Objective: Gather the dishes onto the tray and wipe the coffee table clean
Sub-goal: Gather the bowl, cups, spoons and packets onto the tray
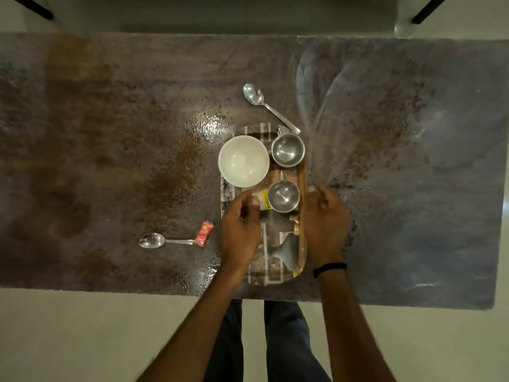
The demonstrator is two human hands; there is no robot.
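A patterned tray (302, 205) with a wooden rim lies near the table's front edge. On it stand a white bowl (243, 160) and two steel cups (287, 150) (283, 196). My left hand (239, 230) hovers over the tray and pinches a small white and yellow packet (264, 200) beside the nearer cup. To the right, my right hand (326, 216) is at the tray's rim, fingers loosely curled, holding nothing that I can see. One spoon (268, 107) lies behind the tray. A second spoon (162, 240) lies left of it, its handle under a red sachet (204, 233).
The brown stone coffee table (110, 133) is speckled with crumbs and wet drops left of the tray, with smeared streaks on its right half. My legs stand at the front edge. Dark furniture legs (35, 8) show at the back corners.
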